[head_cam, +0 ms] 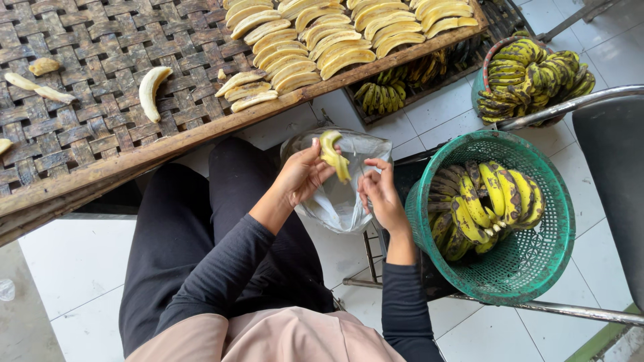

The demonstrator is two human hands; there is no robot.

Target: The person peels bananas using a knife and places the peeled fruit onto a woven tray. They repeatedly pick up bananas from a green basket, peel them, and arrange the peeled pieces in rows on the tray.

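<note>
Fingers of my left hand [302,175] pinch a half-peeled banana [333,154] over the clear plastic bag [339,201]; my right hand [381,194] fingers pinch the bag's rim, left of the green basket [530,268].

The left hand [302,175] grips a half-peeled yellow banana [333,154] over a clear plastic bag [339,201]; the right hand [381,194] pinches the bag's rim; a green mesh basket [533,268] of spotted bananas sits just beside; peeled bananas [335,33] line the woven bamboo tray [87,94] along its near edge.
</note>
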